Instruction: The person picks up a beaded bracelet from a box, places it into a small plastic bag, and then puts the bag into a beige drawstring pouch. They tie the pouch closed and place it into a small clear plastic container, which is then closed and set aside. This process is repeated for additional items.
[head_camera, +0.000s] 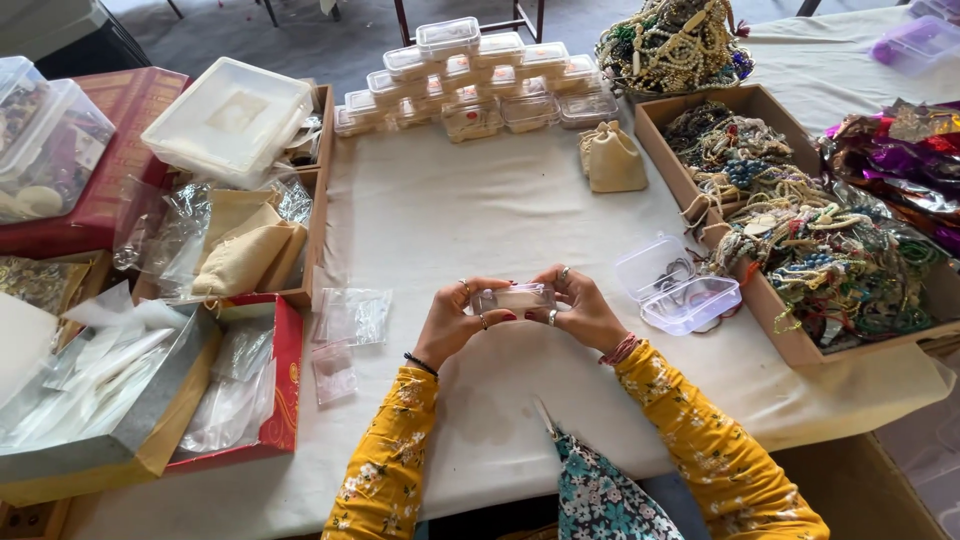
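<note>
Hands meet at the centre of the frame over the white tablecloth (480, 230): the left hand (455, 318) and the right hand (585, 310) both curl their fingers around a small clear plastic box (516, 297), gripping it at either end — left fingers on its left side, right fingers on its right. The box is lifted just above the cloth and seems to hold something pale inside; whether its lid is fully shut cannot be told.

Just right of the hands lies an open clear box (678, 285), lid flung back. Further right, a cardboard tray (790, 345) is heaped with beaded bracelets. At the top centre stands a stack of closed clear boxes (480, 75), with a beige cloth pouch (612, 160) near its right end. At the left, a wooden tray (316, 225) holds more pouches and plastic bags, and a red box (282, 385) at lower left holds clear sleeves — a few small plastic bags (350, 320) lie loose beside it.
</note>
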